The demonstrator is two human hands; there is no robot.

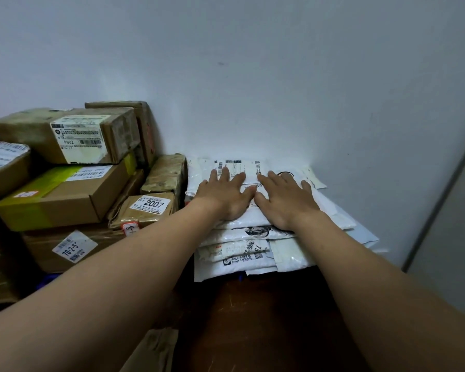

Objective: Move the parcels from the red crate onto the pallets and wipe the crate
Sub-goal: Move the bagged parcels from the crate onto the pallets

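Parcels (62, 200) of brown cardboard are heaped on the left, against the grey wall (279, 76). The topmost box (73, 135) carries a white label reading P802; under it lies a box with yellow-green tape (51, 208), and lower still a large box (73, 247) whose label begins 70-2. Just right of these a small box (148, 208) marked 2007 leans in the pile, with a tape-wrapped box (167, 175) behind it. Next to the right, just beside that box, is a stack of white mailer bags (253, 253), lying flat one on another in the corner by the wall, above a dark brown floor (266, 318). The left hand (223, 196) lies palm down on the top bag (236, 165), fingers straight and spread across its printed label. The right hand (285, 200) lies flat just beside it on the same bag, fingers likewise straight and fanned out, the two thumbs nearly touching. Neither hand curls round anything; both bare forearms reach in from the near edge. At the far right a paler panel (454, 210) meets the wall along a slanting edge
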